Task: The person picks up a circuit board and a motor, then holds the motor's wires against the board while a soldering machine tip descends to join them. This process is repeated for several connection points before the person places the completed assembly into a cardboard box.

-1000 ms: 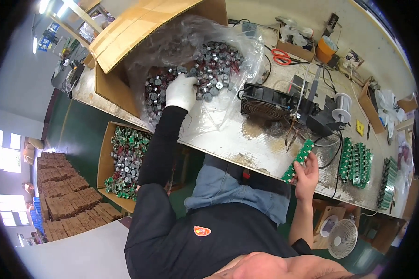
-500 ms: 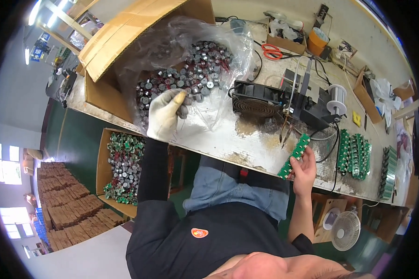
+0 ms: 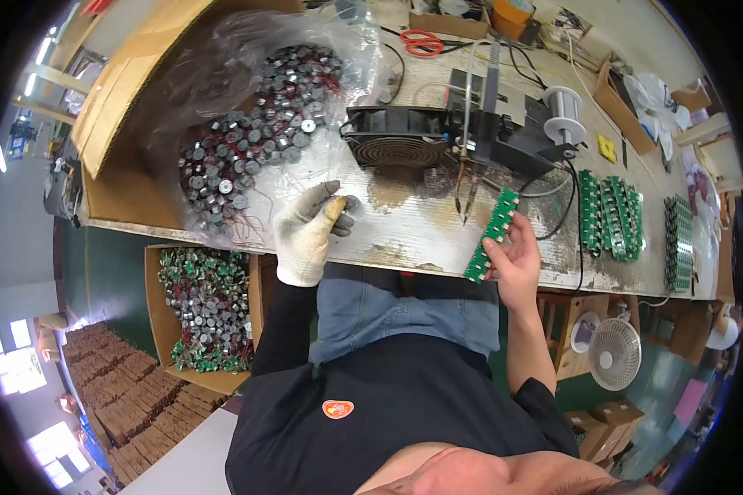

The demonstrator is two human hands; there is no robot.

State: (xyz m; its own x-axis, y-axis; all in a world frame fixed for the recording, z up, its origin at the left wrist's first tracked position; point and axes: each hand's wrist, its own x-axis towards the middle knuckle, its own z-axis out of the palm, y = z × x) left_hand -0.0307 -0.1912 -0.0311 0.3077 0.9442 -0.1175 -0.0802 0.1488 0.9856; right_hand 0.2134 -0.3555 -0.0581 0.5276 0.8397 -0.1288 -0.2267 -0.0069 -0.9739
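Note:
My left hand, in a white glove with a yellowed thumb, is closed in a pinch on a small round grey component above the near part of the bench. Bare, my right hand grips a narrow green circuit board strip between thumb and fingers, tilted near the bench's front edge. Just beyond the strip, the pointed tips of a soldering machine hang over the stained surface. A pile of similar round components with dark red wires lies in clear plastic at the left.
A black fan stands beside the soldering machine, with a solder wire spool to its right. Stacked green boards lie at the right. Red scissors are at the back. Below the bench, a carton holds assembled parts.
My left hand has moved away from the pile, rightward and nearer the soldering machine, with a round component in its fingers. The right hand still holds the strip. The whole view has shifted.

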